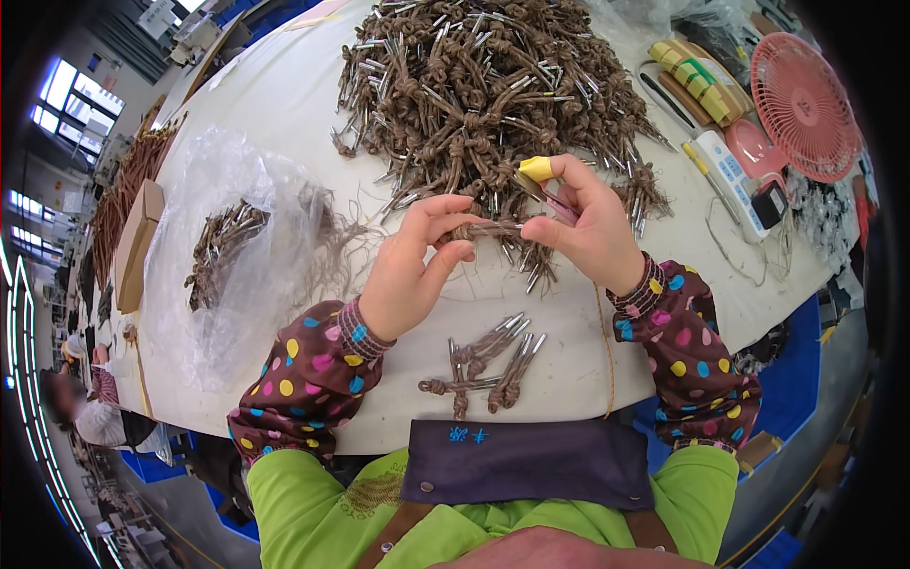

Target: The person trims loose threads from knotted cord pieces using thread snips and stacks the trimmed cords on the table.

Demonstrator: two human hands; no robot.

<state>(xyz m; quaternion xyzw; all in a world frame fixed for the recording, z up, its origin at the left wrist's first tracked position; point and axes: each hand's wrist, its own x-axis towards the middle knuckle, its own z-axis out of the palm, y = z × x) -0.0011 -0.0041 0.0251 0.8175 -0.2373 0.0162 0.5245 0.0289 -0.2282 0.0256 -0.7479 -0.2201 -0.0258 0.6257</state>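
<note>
Between the thumb and fingers of my left hand (414, 264) is a knotted brown cord (488, 229), held level above the table. My right hand (595, 229), with yellow tape round one fingertip, grips a small metal tool that looks like thread snips (540, 192). Its thumb meets the metal-tipped end of the cord. Just beyond both hands rises a large pile of knotted brown cords (464, 104) with silvery tips. Closer to me, several similar cords (510, 365) lie in a loose group on the white tabletop (408, 356).
On the left, a clear plastic bag (227, 332) holds more cords, beside a cardboard box (138, 247) and loose thread scraps (332, 247). At right stand a pink fan (804, 106), a white power strip (728, 185) and a yellow-wrapped bundle (697, 81). Another person (104, 417) sits far left.
</note>
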